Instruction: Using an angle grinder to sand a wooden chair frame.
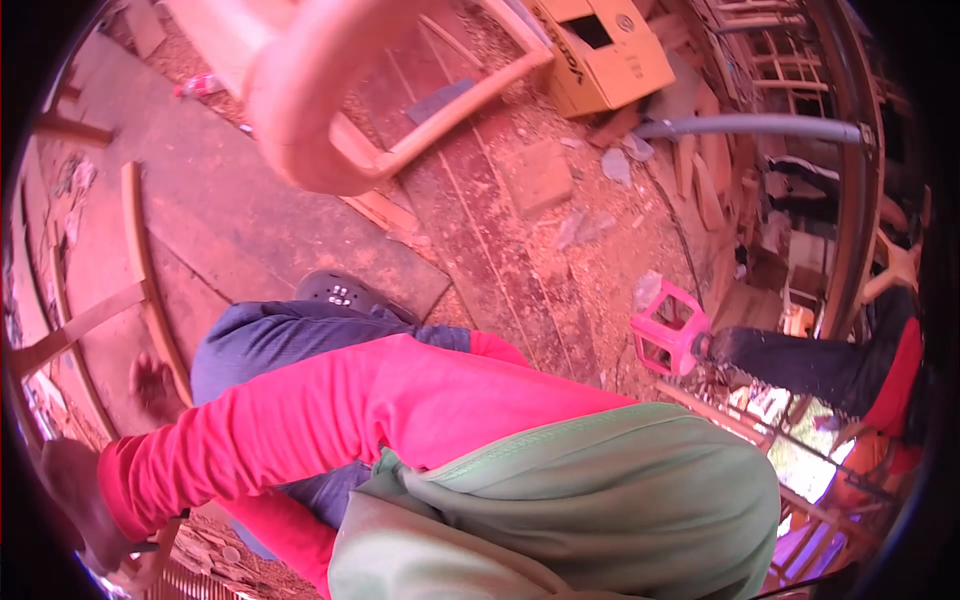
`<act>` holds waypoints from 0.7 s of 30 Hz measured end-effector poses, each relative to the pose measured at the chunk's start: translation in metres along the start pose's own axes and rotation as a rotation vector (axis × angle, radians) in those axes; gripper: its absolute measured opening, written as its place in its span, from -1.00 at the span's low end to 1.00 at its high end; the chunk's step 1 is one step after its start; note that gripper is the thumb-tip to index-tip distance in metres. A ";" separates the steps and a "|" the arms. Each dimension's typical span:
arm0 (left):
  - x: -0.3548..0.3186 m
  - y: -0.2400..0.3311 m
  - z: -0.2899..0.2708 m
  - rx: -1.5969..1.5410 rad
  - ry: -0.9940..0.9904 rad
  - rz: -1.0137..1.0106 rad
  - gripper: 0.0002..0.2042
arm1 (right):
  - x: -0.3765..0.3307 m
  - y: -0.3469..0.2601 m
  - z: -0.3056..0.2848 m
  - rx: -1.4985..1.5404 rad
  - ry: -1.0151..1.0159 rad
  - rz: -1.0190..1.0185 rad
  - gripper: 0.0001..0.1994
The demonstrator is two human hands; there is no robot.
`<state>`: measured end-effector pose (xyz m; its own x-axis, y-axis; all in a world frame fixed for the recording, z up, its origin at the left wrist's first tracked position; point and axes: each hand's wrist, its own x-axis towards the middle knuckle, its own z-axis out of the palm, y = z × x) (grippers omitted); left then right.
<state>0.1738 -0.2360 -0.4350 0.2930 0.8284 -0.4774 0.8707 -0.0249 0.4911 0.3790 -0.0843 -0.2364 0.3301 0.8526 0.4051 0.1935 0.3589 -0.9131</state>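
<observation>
My right arm, in a bright pink sleeve, reaches across to the far left. At its end my right hand is bent downward, its fingers curled in shadow around something I cannot make out. A small dark piece shows beside its fingertips. My left arm passes beneath the right one. What appears to be my left hand shows past the right sleeve, fingers stretched out, beside a wooden frame of curved posts and a crosspiece. The rest of that hand is hidden by the sleeve.
A large curved wooden chair part stands close ahead. Beyond it lies a yellow cardboard box. A pink plastic stool and another person's dark-trousered leg are at right. Wood shavings and offcuts cover the plank floor; a grey pipe juts in.
</observation>
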 end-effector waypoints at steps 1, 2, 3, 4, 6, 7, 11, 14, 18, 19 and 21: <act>-0.005 -0.001 -0.005 0.005 0.004 -0.008 -0.58 | 0.001 -0.008 -0.016 0.107 -0.111 0.059 -0.80; -0.013 -0.001 -0.006 0.003 0.001 -0.015 -0.59 | 0.000 -0.016 -0.039 0.208 -0.212 0.135 -0.82; -0.018 0.000 -0.005 0.011 -0.008 -0.025 -0.59 | -0.002 -0.022 -0.065 0.291 -0.299 0.223 -0.82; -0.021 -0.004 -0.010 0.012 -0.002 -0.032 -0.60 | -0.011 -0.037 -0.086 0.413 -0.252 0.281 -0.83; -0.031 -0.009 -0.013 0.008 -0.011 -0.048 -0.61 | -0.019 -0.049 -0.107 0.491 -0.195 0.298 -0.82; -0.035 -0.010 -0.010 -0.005 -0.015 -0.053 -0.61 | -0.015 -0.045 -0.106 0.433 -0.195 0.256 -0.80; -0.035 -0.005 -0.009 -0.006 -0.020 -0.050 -0.63 | -0.002 -0.041 -0.082 0.265 -0.220 0.104 -0.68; -0.027 0.010 0.022 -0.041 -0.070 -0.010 -0.65 | 0.002 -0.031 -0.059 0.151 -0.204 0.166 -0.55; -0.003 0.041 0.028 -0.052 -0.094 0.050 -0.67 | 0.012 -0.052 -0.032 0.193 -0.174 0.264 -0.39; 0.004 0.048 0.032 -0.052 -0.102 0.063 -0.67 | 0.007 -0.063 -0.044 0.276 -0.177 0.310 -0.38; 0.018 0.069 0.050 -0.053 -0.142 0.100 -0.68 | -0.003 -0.066 -0.070 0.360 -0.159 0.342 -0.35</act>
<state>0.2590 -0.2501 -0.4460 0.4335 0.7358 -0.5202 0.8132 -0.0707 0.5777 0.4298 -0.1366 -0.1743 0.1689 0.9811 0.0942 -0.2399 0.1336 -0.9616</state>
